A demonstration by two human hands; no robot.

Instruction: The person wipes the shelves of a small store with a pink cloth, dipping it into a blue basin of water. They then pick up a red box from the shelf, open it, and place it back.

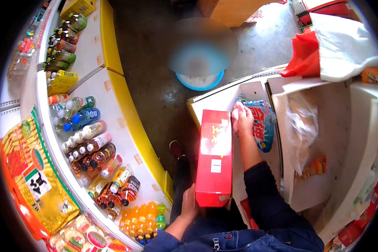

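A long red cardboard box point(215, 157) with a glossy top stands upright on end or lies lengthwise before me; which, I cannot tell. My left hand point(189, 201) holds its lower left side, the fingertips partly hidden behind it. On the box's other side, my right hand point(243, 118) grips a pinkish cloth, close to the box's upper right edge. Just right of that hand, a blue plastic packet with red characters point(260, 126) lies on a white shelf point(241, 176).
Bottled drinks point(97, 138) fill a white shelf with a yellow edge point(138, 135) on the left. A blue-rimmed basin point(200, 85) stands on the floor ahead. To the right are a clear plastic bag point(302, 126), a red bag point(304, 55) and a white bag point(343, 47).
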